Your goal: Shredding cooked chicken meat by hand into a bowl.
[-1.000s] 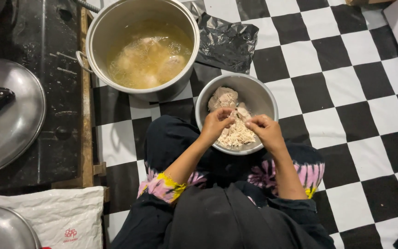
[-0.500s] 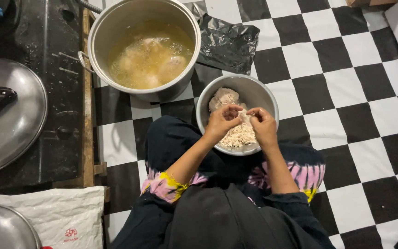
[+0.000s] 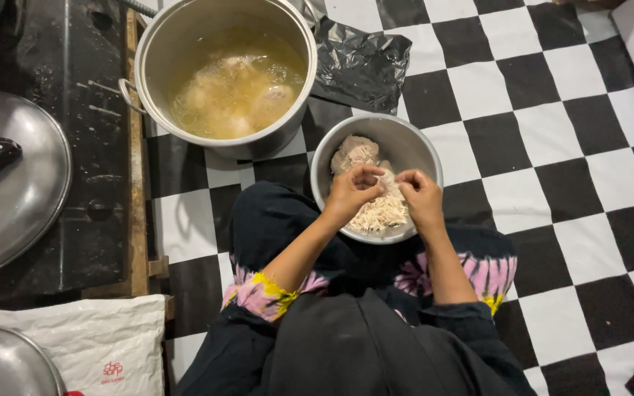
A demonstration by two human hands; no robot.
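Chicken meat [image 3: 356, 153], cooked and pale, sits in a round metal bowl [image 3: 412, 144] on the black-and-white checkered floor [image 3: 566, 110], right in front of a seated person's knees. Part of the work looks done: a loose heap of fine white shreds [image 3: 379, 214] fills the near side of the bowl. Part looks left: a whole lump of meat rests against the far wall of the bowl, unshredded. More pieces float in yellowish broth inside a large metal pot [image 3: 148, 81] standing just beyond the bowl, to its left.

Both hands meet over the middle of the bowl, close together. The left hand [image 3: 351, 192] comes in from the lower left with the wrist bent and the knuckles up; its fingertips pinch a small strip of meat. The right hand [image 3: 420, 196] comes in from the lower right, forearm nearly upright in the picture, its thumb and fingers also pinched on the same strip, as if pulling it apart. Fingers on both hands are curled, not spread.

A crumpled black plastic bag [image 3: 361, 62] lies beside the pot, touching the far side of the bowl's rim. To the far left, a big metal lid [image 3: 31, 198] rests on a dark surface, and a white plastic bag [image 3: 75, 345] lies at the lower left.
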